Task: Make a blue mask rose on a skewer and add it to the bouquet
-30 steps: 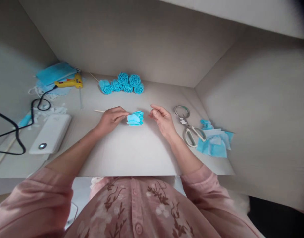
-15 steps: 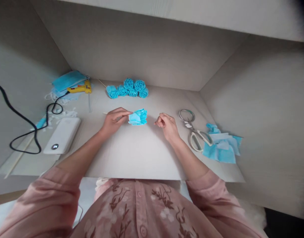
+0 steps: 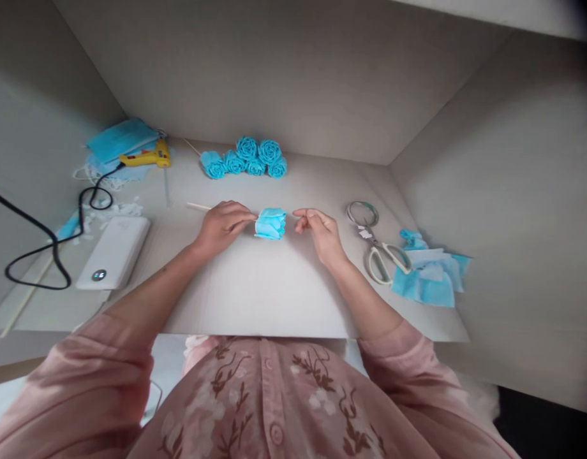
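Observation:
My left hand (image 3: 225, 226) pinches the base of a blue fabric flower (image 3: 271, 224), its petal end facing right. A pale stick (image 3: 196, 206) comes out behind that hand, in line with the flower. My right hand (image 3: 319, 231) is just right of the petals, apart from them. Its index finger points at the flower, the other fingers are curled, and nothing shows between them. Beyond my hands, several finished blue flowers (image 3: 256, 153) lie grouped near the back wall.
At the left are a yellow glue gun (image 3: 147, 155), blue face masks (image 3: 124, 137), a white power bank (image 3: 115, 253) and a black cord (image 3: 55, 252). To the right lie scissors (image 3: 379, 262), a ring-shaped roll (image 3: 363, 213) and blue fabric pieces (image 3: 430, 277).
The flower has turned in my left hand and shows a different side. My right hand has loosened from a closed shape, its index finger now stretched towards the petals. The view has shifted slightly.

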`<state>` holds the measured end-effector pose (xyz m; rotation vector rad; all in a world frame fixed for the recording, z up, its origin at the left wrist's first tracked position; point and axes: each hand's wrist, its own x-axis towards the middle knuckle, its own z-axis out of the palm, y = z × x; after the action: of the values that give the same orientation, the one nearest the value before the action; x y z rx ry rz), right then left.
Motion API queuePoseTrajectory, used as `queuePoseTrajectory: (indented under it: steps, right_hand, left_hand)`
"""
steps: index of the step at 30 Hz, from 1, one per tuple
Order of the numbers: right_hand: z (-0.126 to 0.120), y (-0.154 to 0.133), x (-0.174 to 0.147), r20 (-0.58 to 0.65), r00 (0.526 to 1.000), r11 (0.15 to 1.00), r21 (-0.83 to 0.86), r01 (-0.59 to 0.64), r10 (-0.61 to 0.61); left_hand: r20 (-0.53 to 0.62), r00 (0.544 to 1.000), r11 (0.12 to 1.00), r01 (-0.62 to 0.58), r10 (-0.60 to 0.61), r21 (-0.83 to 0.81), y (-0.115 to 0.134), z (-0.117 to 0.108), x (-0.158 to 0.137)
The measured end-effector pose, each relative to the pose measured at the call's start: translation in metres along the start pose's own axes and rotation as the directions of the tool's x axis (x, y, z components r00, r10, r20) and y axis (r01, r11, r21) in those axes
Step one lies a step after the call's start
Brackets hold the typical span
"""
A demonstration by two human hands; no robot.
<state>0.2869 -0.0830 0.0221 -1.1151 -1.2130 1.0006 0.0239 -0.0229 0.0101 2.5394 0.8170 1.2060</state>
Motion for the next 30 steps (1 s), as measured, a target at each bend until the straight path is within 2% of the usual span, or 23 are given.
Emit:
queuePoseTrajectory:
  steps: [8, 15, 20, 24, 26, 27, 30]
  right_hand:
    - [-0.002, 0.002, -0.003, 0.061, 0.997, 0.994, -0.091, 0.06, -0.054]
    - [-0.002, 0.002, -0.003, 0.004, 1.0, 0.999, -0.036, 0.03, -0.03]
    - [-0.001, -0.005, -0.005, -0.026, 0.999, 0.992, -0.129, 0.017, -0.021]
    - [-0.001, -0.009, -0.008, -0.012, 0.998, 0.963, -0.265, 0.048, -0.053]
    - [-0.002, -0.01, -0.009, 0.035, 0.987, 0.895, -0.417, 0.159, -0.159]
    - [-0.002, -0.01, -0.009, 0.077, 0.969, 0.829, -0.505, 0.24, -0.233]
    - [-0.002, -0.011, -0.009, 0.226, 0.864, 0.557, -0.686, 0.469, -0.45]
  left_hand:
    - [-0.001, 1.0, 1.0, -0.021, 0.021, -0.009, -0.002, 0.002, -0.001]
    - [-0.013, 0.998, 0.998, -0.056, 0.056, -0.007, -0.003, 0.002, -0.001]
    - [0.008, 0.998, 0.998, -0.058, 0.058, -0.002, -0.005, 0.003, -0.002]
    - [0.076, 0.994, 0.996, -0.074, 0.079, -0.058, -0.002, 0.006, -0.002]
    - [0.111, 0.99, 0.993, -0.078, 0.088, -0.09, 0.002, 0.006, -0.001]
    - [0.112, 0.99, 0.993, -0.072, 0.083, -0.095, 0.006, 0.005, 0.001]
    - [0.059, 0.997, 0.994, -0.033, 0.04, -0.108, 0.021, 0.002, 0.005]
